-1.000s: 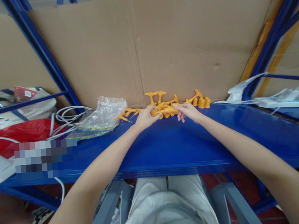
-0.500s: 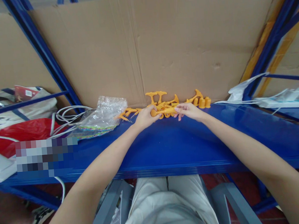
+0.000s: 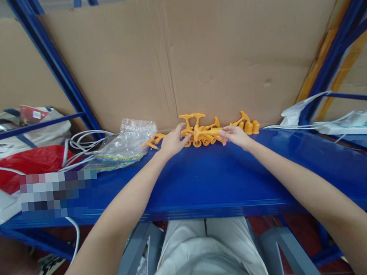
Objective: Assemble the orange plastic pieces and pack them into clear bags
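Note:
A yellow corkscrew (image 3: 210, 132) with a T-shaped handle lies sideways in my right hand (image 3: 236, 136), its far end pinched between thumb and fingers. The handle points left, towards my left hand (image 3: 173, 142). That hand has thumb and fingers apart beside the handle; I see nothing held in it. Under and behind the held corkscrew is a row of yellow pieces with round ends (image 3: 197, 143). Two T-handled corkscrews (image 3: 197, 116) stand upright against the cardboard. More yellow corkscrews (image 3: 154, 140) lie left of my left hand.
Yellow sleeves (image 3: 251, 127) and another handle stand at the right. A clear plastic bag (image 3: 129, 137) and white cables (image 3: 82, 139) lie left. Cardboard (image 3: 228, 57) closes off the back of the blue table (image 3: 212, 177). A power strip (image 3: 354, 122) is far right.
My left hand has opened and drawn back left from the yellow piece. My right hand has shifted slightly right with the corkscrew, whose T-shaped handle now shows.

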`<action>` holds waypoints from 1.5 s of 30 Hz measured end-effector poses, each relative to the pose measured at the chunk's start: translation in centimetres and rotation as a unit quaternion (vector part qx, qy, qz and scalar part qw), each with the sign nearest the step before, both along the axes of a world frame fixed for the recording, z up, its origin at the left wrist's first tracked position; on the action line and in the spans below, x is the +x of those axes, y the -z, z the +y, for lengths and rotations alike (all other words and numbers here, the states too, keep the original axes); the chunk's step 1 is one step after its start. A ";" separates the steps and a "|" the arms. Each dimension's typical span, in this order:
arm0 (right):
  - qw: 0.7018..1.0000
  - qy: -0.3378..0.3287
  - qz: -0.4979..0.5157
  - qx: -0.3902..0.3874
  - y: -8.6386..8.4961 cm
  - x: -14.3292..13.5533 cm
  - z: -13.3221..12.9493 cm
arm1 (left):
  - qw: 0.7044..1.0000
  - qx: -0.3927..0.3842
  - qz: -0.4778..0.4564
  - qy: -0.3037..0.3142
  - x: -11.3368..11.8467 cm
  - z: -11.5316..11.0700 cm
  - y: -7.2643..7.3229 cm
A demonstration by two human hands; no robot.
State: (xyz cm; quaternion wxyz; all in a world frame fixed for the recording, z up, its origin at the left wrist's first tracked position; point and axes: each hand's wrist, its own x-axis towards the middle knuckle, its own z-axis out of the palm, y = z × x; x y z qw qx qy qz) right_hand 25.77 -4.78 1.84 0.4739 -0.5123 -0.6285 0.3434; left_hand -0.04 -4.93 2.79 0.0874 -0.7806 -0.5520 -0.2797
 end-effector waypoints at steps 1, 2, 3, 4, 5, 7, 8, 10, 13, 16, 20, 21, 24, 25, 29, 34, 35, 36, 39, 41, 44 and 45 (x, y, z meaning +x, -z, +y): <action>0.999 0.030 0.011 -0.001 0.0 0.0 0.0 | 0.999 -0.001 0.018 -0.036 -0.5 0.0 -0.4; 0.998 0.055 0.022 0.000 0.1 0.0 0.1 | 0.996 -0.006 0.042 -0.078 -1.1 0.1 -0.8; 0.997 0.072 0.032 0.002 0.1 -0.1 0.2 | 0.990 -0.022 0.067 -0.121 -1.7 0.2 -1.2; 0.996 0.084 0.042 0.004 0.2 -0.1 0.3 | 0.982 -0.043 0.085 -0.161 -2.3 0.4 -1.4; 0.994 0.092 0.051 0.006 0.3 -0.1 0.4 | 0.974 -0.061 0.099 -0.192 -3.0 0.7 -1.6; 0.993 0.101 0.064 0.014 0.5 -0.1 0.8 | 0.963 -0.085 0.116 -0.228 -4.2 1.2 -1.6; 0.992 0.106 0.066 0.021 0.6 0.0 1.0 | 0.958 -0.097 0.126 -0.237 -4.7 1.6 -1.4; 0.990 0.127 0.053 0.039 0.9 0.3 1.4 | 0.947 -0.132 0.136 -0.259 -5.6 2.2 -0.9; 0.981 0.159 -0.052 0.101 1.6 0.9 1.7 | 0.933 -0.196 0.144 -0.265 -6.3 2.9 -0.1; 0.941 0.165 -0.226 0.192 2.2 1.1 1.7 | 0.927 -0.206 0.161 -0.268 -6.3 3.3 0.4; 0.871 0.140 -0.395 0.258 3.0 0.5 1.6 | 0.929 -0.204 0.176 -0.253 -6.2 3.5 0.6; 0.858 0.131 -0.417 0.269 3.1 0.3 1.7 | 0.931 -0.207 0.171 -0.247 -6.2 3.6 0.6; 0.845 0.100 -0.440 0.287 3.4 -0.1 1.9 | 0.940 -0.194 0.155 -0.233 -6.3 3.7 0.6; 0.846 0.092 -0.437 0.292 3.5 -0.2 2.1 | 0.944 -0.180 0.152 -0.231 -6.2 3.6 0.6; 0.854 0.075 -0.400 0.323 3.5 0.0 2.8 | 0.954 -0.121 0.144 -0.236 -5.8 3.1 0.2; 0.858 0.058 -0.381 0.338 2.8 -0.6 3.5 | 0.967 -0.054 0.117 -0.217 -5.1 2.2 -0.8; 0.857 0.052 -0.387 0.338 2.7 -0.9 3.5 | 0.973 -0.038 0.109 -0.202 -4.9 2.1 -0.9; 0.854 0.044 -0.394 0.337 2.5 -1.2 3.5 | 0.978 -0.023 0.101 -0.181 -4.8 2.0 -1.1; 0.849 0.032 -0.416 0.325 2.2 -2.4 3.5 | 0.989 0.005 0.084 -0.118 -4.1 1.7 -1.3; 0.853 0.034 -0.421 0.307 2.0 -3.1 3.5 | 0.993 0.005 0.075 -0.096 -3.6 1.5 -1.2; 0.864 0.037 -0.423 0.269 1.8 -4.0 3.9 | 0.995 -0.009 0.060 -0.074 -2.8 1.4 -0.9; 0.868 0.035 -0.423 0.258 1.7 -4.2 4.1 | 0.997 -0.013 0.054 -0.062 -2.6 1.5 -0.6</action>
